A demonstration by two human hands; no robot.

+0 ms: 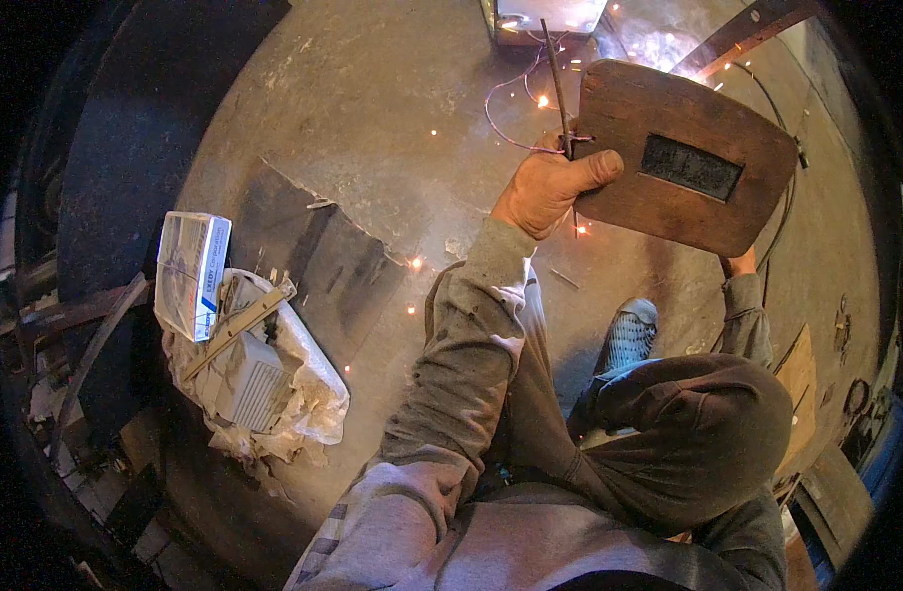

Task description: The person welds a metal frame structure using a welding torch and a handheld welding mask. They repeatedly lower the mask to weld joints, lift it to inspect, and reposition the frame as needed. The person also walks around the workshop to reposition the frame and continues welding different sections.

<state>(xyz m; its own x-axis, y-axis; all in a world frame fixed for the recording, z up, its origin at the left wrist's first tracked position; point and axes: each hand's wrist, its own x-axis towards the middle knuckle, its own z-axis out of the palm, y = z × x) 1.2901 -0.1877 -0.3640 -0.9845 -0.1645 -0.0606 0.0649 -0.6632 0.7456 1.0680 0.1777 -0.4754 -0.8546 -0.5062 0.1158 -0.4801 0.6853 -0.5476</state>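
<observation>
My left hand point(560, 187) is closed on the edge of a brown hand-held welding shield point(609, 212), thumb against its near face. The shield is tilted and has a dark rectangular window. A thin dark rod point(556, 79) runs through the same grip, with a thin purplish wire point(488, 108) looping beside it. Most of my right hand point(739, 264) is behind the shield's lower right corner; its fingers are hidden. Past the shield's far edge, a bright welding arc point(658, 51) throws smoke and sparks beside a dark metal bar point(752, 34).
A pale metal box point(548, 22) stands at the far edge. On the left lie a white-and-blue carton point(193, 276), a grey vented block point(251, 384) and crumpled wrapping point(318, 399). A dark cable point(788, 202) curves along the right. Sparks scatter over the concrete floor point(343, 118).
</observation>
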